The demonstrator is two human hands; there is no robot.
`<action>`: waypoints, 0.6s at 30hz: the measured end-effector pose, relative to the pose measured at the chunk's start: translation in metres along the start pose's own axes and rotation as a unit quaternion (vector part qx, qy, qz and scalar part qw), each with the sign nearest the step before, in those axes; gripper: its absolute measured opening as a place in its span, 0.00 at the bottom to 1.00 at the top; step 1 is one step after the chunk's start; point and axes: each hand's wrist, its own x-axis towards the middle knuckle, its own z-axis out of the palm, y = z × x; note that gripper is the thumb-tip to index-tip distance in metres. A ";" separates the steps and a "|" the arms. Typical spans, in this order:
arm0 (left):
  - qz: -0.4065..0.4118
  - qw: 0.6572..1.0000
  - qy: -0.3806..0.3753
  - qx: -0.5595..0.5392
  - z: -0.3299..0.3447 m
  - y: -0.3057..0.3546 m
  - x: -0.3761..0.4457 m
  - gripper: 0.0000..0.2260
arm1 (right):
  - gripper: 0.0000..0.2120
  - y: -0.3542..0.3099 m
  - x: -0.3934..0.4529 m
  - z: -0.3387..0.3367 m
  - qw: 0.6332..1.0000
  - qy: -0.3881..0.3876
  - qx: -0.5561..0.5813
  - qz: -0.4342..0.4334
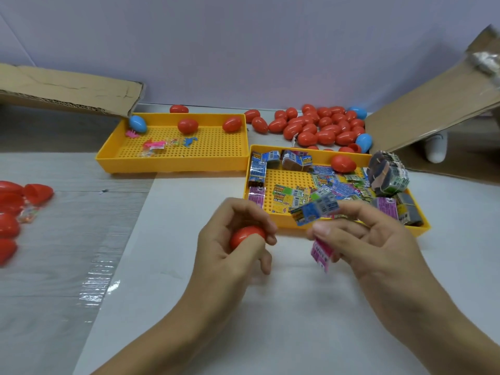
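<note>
Holding an egg [247, 236], ready to fill it
Left hand [230, 255] curls round the red egg, just in front of the tray [281, 221]. Right hand [378, 244] pinches a blue paper [315, 211] and a pink paper [322, 253]. Best to open the egg first, then tuck one in gently.

Open tabletop [270, 307] across the near middle. Obstacles: card-filled tray [284, 224] ahead right, second tray [173, 163] ahead left, egg heap [319, 128] behind both, loose eggs [8, 226] at left edge, cardboard flap [433, 104] far right.

"DINO" on a yellow leaflet [280, 197], "6" on a purple leaflet [257, 195], other print too blurred to read
</note>
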 end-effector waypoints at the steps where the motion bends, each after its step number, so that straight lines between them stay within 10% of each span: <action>1: -0.020 1.000 -0.022 0.008 0.001 0.001 -0.002 0.12 | 0.20 0.001 -0.001 0.000 1.000 -0.002 0.000 0.012; 18: -0.066 0.973 -0.111 0.190 0.006 0.007 -0.003 0.05 | 0.13 0.006 0.000 -0.006 1.000 -0.005 -0.011 0.027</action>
